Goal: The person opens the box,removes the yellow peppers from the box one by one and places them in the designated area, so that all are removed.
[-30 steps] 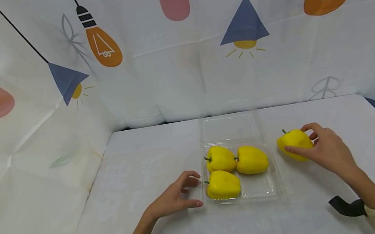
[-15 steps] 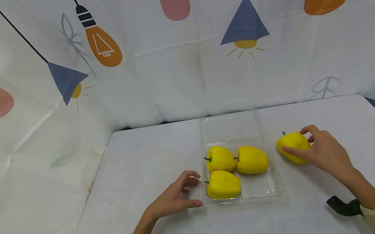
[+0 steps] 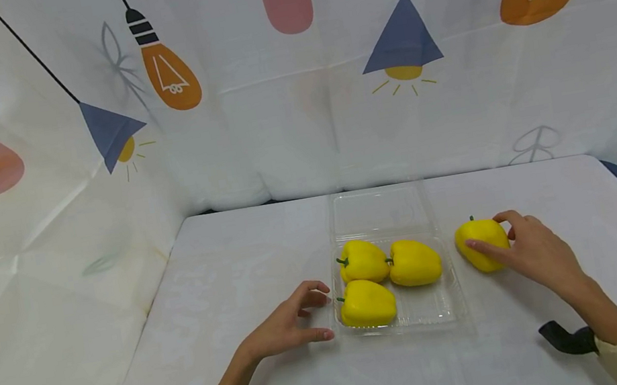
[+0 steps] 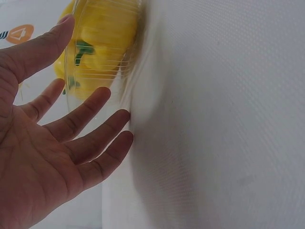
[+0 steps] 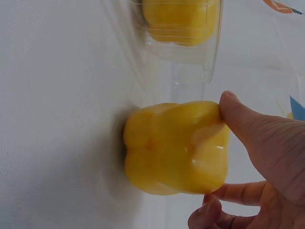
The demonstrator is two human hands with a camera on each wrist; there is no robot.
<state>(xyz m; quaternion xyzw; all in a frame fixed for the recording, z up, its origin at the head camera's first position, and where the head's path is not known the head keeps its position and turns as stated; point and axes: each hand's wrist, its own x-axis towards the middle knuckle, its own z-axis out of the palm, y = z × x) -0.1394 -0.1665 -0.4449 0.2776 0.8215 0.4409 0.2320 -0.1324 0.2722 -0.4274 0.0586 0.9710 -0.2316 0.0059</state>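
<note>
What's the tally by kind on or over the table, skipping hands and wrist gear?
Clear plastic clamshell container: 1
Yellow bell peppers: 4 (3 in the container, 1 held by the right hand)
Total: 5

Room in the plastic tray (image 3: pixel 426 310), near right — 3 yellow peppers (image 3: pixel 367 305) as obstacles left and behind

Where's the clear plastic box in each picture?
Head: clear box, below the middle, between left hand and right hand.
Left wrist: clear box, at the top, left of middle.
Right wrist: clear box, at the top, just right of middle.
Shared landmark: yellow peppers inside it.
</note>
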